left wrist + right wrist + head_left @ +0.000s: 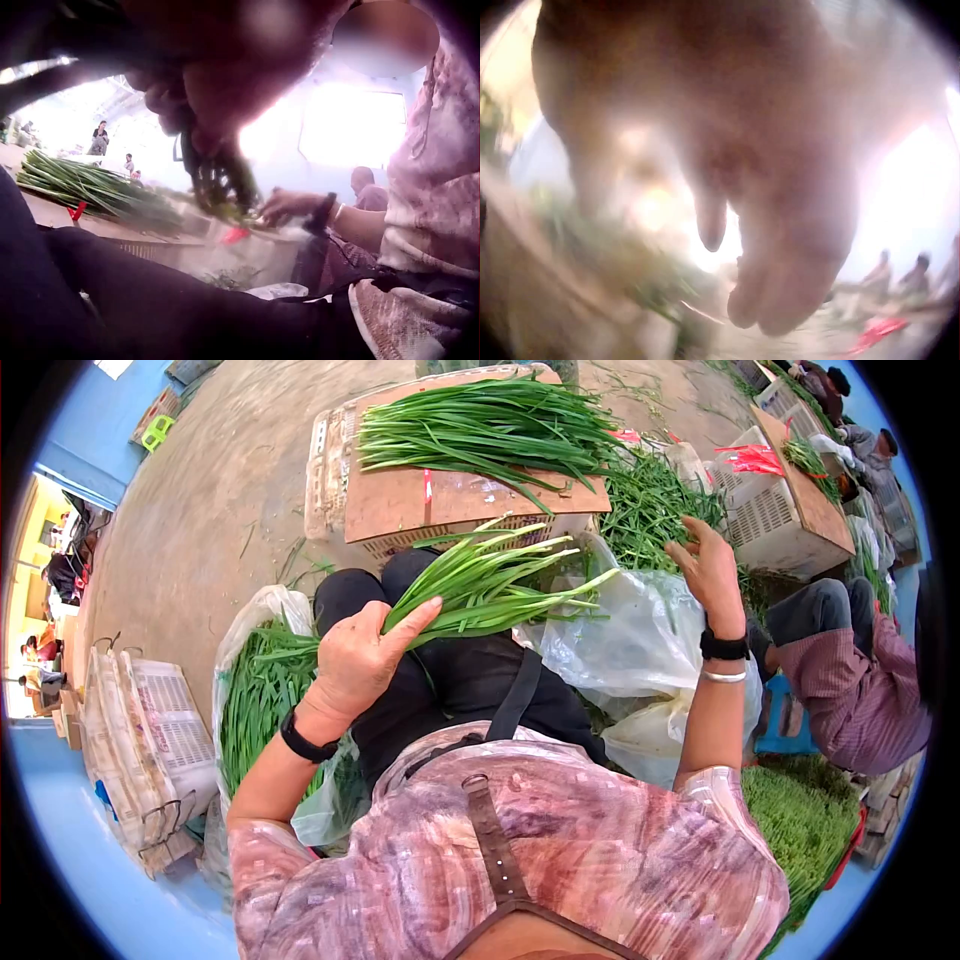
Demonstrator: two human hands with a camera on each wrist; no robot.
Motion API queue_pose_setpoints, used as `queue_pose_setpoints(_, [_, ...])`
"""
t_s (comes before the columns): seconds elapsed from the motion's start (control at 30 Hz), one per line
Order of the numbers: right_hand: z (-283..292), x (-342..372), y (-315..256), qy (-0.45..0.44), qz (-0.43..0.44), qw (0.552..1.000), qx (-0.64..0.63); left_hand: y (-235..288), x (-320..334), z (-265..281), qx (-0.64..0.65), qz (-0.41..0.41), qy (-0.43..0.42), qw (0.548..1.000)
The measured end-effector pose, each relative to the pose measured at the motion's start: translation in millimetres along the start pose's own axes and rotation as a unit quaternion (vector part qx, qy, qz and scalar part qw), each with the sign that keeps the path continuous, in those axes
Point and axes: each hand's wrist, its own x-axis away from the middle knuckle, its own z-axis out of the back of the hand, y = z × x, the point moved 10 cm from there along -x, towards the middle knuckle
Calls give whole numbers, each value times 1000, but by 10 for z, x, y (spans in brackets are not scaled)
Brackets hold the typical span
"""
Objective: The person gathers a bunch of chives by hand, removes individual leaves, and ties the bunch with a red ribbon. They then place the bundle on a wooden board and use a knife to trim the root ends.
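A bunch of green stalks (480, 587) is held above the person's dark-trousered lap (460, 685), just short of the near edge of a brown board (385, 505). The left hand (362, 657) grips it, fingers curled round the stalks, whose pale ends splay unevenly. The right hand (712, 575), raised apart from the bunch, has loosely bent fingers with nothing seen in them. A slackened left grip could let outer stalks slip toward the plastic bag (625, 630) beside the lap. Strands of the larger pile (480, 425) reach the board's near edge; a brushing forearm might drag them off. Loose greens (650, 500) lie heaped past its right edge.
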Motion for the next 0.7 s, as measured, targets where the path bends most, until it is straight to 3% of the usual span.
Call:
queue_pose_setpoints(0.03, [-82,-28,-309,-72,-62,980,-174,15,3,-27,4,-4,1,1000])
queue_pose_setpoints(0.07, [-163,-38,-689,-82,-9,957,-278,44,-7,-39,9,-12,2,1000])
queue_pose_setpoints(0.17, [-404,-13,-1729,-113,211,948,-212,112,-79,-28,20,-2,-26,999])
queue_pose_setpoints(0.27, [-730,4,-1957,-136,229,943,-202,127,-78,19,21,0,-28,999])
queue_pose_setpoints(0.37, [-871,-17,-1907,-189,175,930,-264,73,-21,20,29,8,-24,999])
queue_pose_setpoints(0.47, [-1114,-51,-1594,-243,48,836,-490,45,16,-23,35,14,-28,999])
queue_pose_setpoints(0.5, [-991,-93,-1512,-209,32,837,-504,37,24,-31,40,10,-17,999])
queue_pose_setpoints(0.53, [-1042,-85,-1349,-212,-40,764,-608,21,41,-42,44,7,-7,999])
queue_pose_setpoints(0.6, [-989,-111,-877,-141,-170,712,-667,2,36,-39,49,5,3,999])
queue_pose_setpoints(0.67, [-831,-207,-475,-110,-149,817,-545,-5,22,-22,55,9,0,998])
queue_pose_setpoints(0.7, [-645,-264,-407,-85,-98,927,-352,-8,24,-29,56,12,-1,998])
